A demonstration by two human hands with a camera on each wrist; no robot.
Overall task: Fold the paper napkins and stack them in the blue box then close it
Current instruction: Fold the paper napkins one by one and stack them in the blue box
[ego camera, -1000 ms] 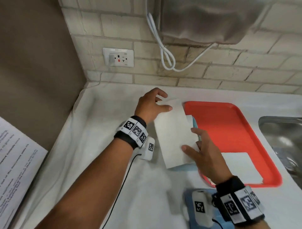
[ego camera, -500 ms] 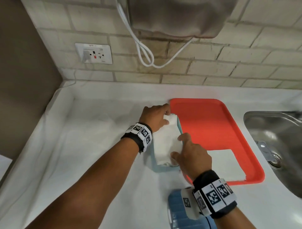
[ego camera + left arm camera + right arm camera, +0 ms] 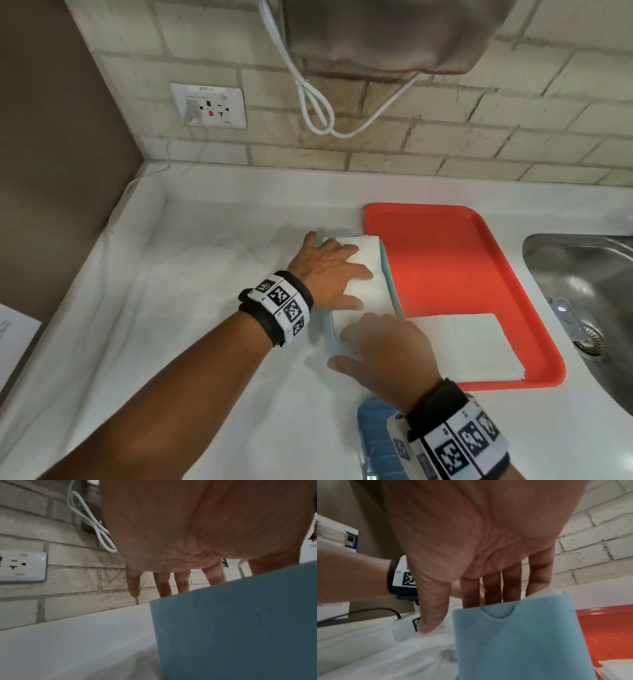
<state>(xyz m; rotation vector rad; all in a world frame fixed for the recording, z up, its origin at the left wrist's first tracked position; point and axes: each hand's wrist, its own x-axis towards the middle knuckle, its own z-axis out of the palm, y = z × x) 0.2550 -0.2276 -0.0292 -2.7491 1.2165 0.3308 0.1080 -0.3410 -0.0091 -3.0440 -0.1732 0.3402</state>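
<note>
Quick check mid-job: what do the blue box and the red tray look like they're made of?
Blue box: likely matte moulded plastic, with an even colour and a clean thumb notch in its wall. Red tray: probably smooth plastic, with a rounded raised rim and a slight sheen.

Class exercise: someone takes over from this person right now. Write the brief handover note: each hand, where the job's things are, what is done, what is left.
Left hand: flat, fingers straight, pressing the folded napkin down in the blue box.
Right hand: fingers straight on the napkin's near end, thumb outside the box.
Box stands on the counter, left of the red tray.
More napkins lie on the tray's near end.
Blue lid lies on the counter near the right wrist.
Done: at least one napkin in the box.
Left: fold and stack the tray napkins, fit the lid.
</note>
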